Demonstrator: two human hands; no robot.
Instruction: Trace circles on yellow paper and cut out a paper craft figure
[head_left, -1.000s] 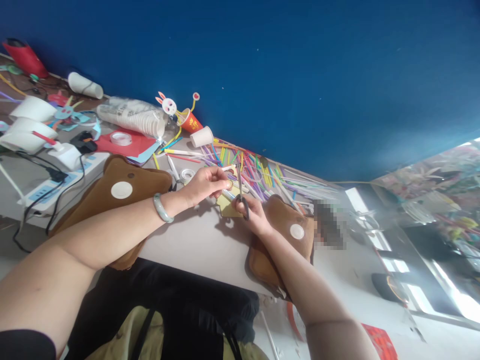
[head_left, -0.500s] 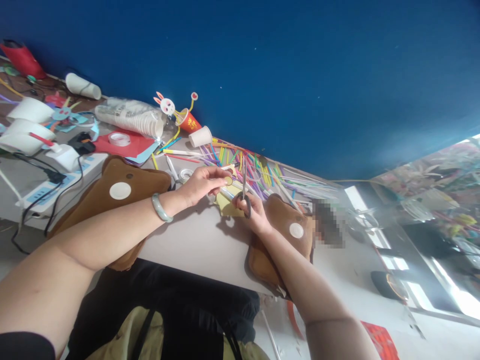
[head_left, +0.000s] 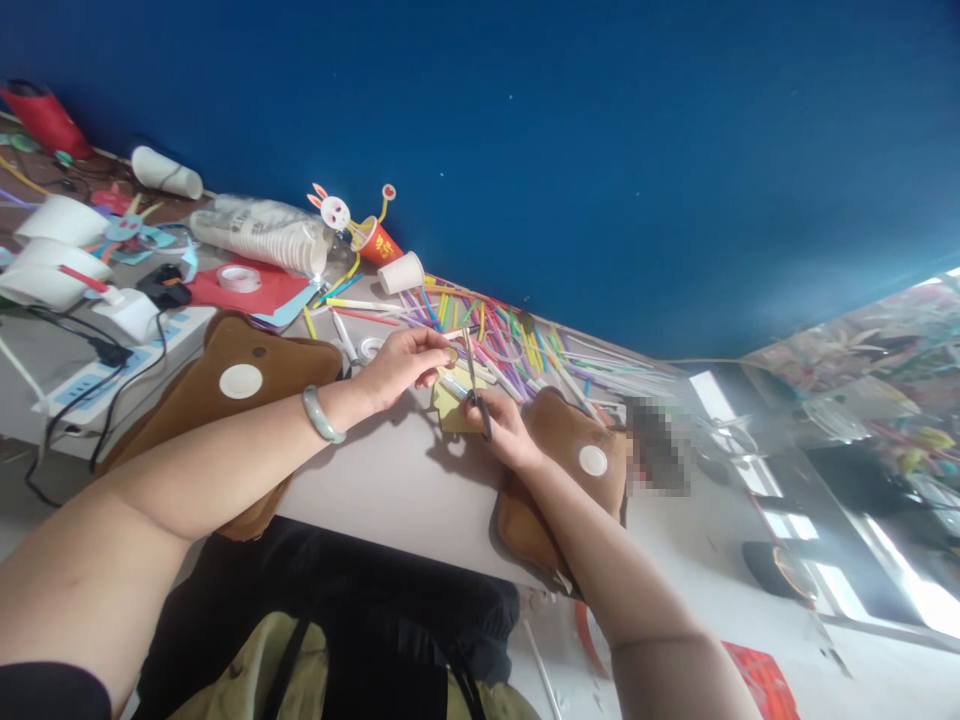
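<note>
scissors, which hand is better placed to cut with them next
Right, most likely: the right hand holds the scissors by their dark handles, blades close to the left hand, which pinches a small piece.

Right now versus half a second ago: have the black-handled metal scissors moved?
Yes. Judged against the flat yellow sheet, the black-handled metal scissors have shifted left in the picture, toward the bare left hand.

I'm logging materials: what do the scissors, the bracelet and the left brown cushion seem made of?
Scissors: probably metal blades, grey with a sheen; dark handles, perhaps plastic. Bracelet: pale green, polished, maybe stone or glass, by its gloss. Left cushion: likely plush fabric, matt, with soft edges.
</note>
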